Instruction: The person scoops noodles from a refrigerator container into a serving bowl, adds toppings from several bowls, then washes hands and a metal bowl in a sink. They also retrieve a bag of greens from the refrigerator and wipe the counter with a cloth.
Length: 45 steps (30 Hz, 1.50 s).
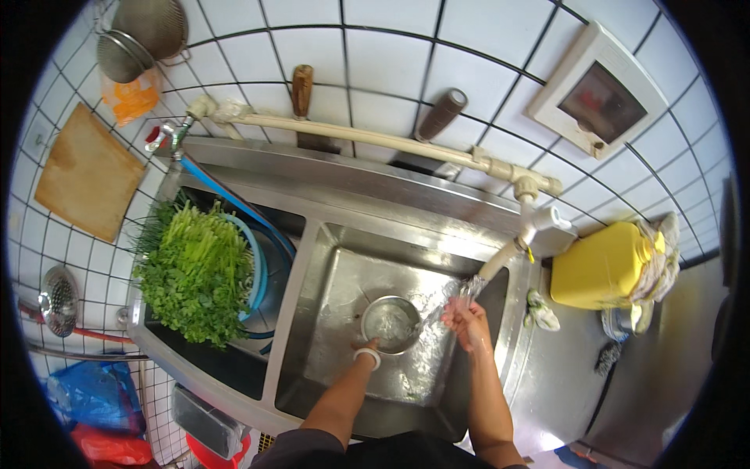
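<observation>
A round metal bowl (391, 302) holding water sits on the floor of the right sink basin (345, 275). My left hand (368, 345), with a white bangle at the wrist, grips the bowl's near-left rim; its fingers are partly hidden. Clear plastic film (470, 286) wraps the end of the beige spout pipe (498, 262). Just below the spout, my right hand (469, 325) has its fingers closed on the hanging film. Water runs from there towards the bowl and spreads over the basin floor.
Left basin: leafy green herbs (199, 275) heap over a blue tub (258, 275), beside a blue hose (228, 196). A yellow plastic jug (597, 267) and a cloth (542, 311) stand on the right counter. Two handled tools, one wooden-handled (302, 91), are tucked behind the wall pipe (351, 130).
</observation>
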### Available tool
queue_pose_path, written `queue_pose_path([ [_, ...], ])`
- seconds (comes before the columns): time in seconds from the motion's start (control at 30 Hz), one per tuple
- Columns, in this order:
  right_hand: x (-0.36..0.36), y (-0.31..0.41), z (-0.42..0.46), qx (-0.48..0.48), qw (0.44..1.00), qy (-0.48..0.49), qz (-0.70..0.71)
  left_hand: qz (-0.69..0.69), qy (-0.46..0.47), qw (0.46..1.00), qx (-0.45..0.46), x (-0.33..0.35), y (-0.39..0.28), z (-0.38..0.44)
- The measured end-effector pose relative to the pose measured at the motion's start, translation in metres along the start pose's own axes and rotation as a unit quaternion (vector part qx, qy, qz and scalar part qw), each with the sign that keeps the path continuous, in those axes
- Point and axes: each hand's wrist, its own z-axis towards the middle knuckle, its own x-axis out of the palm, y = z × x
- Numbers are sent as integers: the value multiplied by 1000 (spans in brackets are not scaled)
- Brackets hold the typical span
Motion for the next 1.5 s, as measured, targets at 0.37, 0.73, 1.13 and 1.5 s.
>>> queue_pose_path([
  [0.37, 9, -34, 20, 56, 997, -13, 48, 69, 208, 973, 75, 66, -47, -111],
  [0.73, 4, 31, -8, -194, 965, -69, -162, -38, 336, 940, 52, 74, -38, -111],
  [1.13, 94, 250, -62, -173, 578, -166, -780, -120, 354, 922, 103, 23, -61, -177],
  [1.5, 52, -5, -124, 0, 952, 45, -303, -158, 444, 872, 137, -29, -35, -219],
])
